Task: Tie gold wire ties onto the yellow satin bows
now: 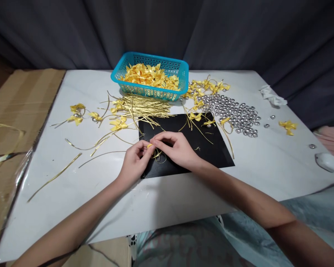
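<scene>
Over the left part of a black mat, both hands meet fingertip to fingertip. My left hand pinches a small yellow ribbon piece, mostly covered by the fingers. The fingers of my right hand are pressed together at the same spot, on thin gold cord that loops below the fingertips. Just behind the mat lies a pile of gold cords. Yellow ribbon bows with cord tails lie left of the mat, and more rest on its back edge.
A blue basket of yellow bows stands at the back of the white table. Many silver beads lie behind the mat to the right. A white mouse, a crumpled tissue and a single bow are farther right.
</scene>
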`<state>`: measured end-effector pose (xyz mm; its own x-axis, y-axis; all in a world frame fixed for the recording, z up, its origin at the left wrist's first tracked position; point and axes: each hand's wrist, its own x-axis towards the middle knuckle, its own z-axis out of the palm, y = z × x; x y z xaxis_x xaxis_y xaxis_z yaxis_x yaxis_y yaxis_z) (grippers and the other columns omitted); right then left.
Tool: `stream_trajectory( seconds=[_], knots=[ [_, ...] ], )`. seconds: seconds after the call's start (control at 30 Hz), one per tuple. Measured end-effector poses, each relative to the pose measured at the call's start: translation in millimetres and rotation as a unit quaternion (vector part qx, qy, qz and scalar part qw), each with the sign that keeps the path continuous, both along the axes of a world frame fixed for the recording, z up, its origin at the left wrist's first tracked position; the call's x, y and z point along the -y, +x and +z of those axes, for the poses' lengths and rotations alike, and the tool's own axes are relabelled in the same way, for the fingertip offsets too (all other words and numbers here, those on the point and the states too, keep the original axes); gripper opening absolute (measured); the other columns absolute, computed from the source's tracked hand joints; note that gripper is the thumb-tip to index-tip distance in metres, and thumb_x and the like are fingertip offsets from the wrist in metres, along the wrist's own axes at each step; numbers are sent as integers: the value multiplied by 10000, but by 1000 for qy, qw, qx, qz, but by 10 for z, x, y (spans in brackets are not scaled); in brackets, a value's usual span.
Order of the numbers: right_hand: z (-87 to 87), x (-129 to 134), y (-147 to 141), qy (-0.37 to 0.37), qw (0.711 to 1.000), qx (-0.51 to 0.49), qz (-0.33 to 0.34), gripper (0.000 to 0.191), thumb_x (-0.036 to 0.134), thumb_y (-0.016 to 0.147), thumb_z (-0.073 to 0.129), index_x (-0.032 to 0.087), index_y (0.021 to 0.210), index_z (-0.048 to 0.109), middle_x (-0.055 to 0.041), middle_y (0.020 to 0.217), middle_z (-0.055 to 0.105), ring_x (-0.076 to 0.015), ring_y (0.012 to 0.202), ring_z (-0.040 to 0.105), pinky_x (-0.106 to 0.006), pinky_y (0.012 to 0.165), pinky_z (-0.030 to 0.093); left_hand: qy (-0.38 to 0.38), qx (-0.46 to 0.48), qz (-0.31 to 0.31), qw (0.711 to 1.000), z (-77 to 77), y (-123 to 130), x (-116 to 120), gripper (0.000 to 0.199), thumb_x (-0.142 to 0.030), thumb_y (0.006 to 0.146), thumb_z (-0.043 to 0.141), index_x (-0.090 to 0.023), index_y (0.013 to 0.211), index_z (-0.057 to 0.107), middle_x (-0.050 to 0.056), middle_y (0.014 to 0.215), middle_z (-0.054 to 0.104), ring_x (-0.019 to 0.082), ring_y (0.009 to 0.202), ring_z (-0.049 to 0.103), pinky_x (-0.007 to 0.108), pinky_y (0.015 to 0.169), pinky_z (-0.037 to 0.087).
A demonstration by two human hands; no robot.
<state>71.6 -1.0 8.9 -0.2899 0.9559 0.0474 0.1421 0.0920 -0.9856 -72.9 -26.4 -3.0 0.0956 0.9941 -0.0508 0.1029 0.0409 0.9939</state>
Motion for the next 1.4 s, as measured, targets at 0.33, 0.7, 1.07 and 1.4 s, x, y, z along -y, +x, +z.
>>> stream_trajectory(
  seconds=[0.33,0.7,1.07,1.4],
  knots=[
    [278,-99,42,108,993,38,-12,157,225,869,490,173,726,454,-12,750,557,-114,713,575,-234,663,448,25,-62,-24,997,-67,5,10,185,-317,819,564,-170,707,549,-30,607,471,110,568,414,228,544,342],
    [839,-91,110,-241,957,-158,-44,323,106,915,418,135,610,522,-35,598,605,-89,660,661,-131,557,507,41,-92,-18,995,-129,-18,1,174,-315,829,556,-169,733,554,-32,616,469,104,562,413,226,538,337],
    [1204,-111,76,-328,904,-266,-61,362,48,946,277,96,732,565,10,765,624,-53,833,659,-124,740,547,51,-123,-24,991,-151,-30,6,193,-330,833,546,-171,724,557,-27,608,479,108,556,424,230,535,337],
    [1549,-162,137,-311,876,-356,-95,393,101,970,254,204,663,476,76,672,621,29,683,650,-1,690,518,74,-159,-44,983,-109,-17,-2,164,-273,820,537,-175,689,539,-34,570,444,102,520,393,238,506,312]
  ],
)
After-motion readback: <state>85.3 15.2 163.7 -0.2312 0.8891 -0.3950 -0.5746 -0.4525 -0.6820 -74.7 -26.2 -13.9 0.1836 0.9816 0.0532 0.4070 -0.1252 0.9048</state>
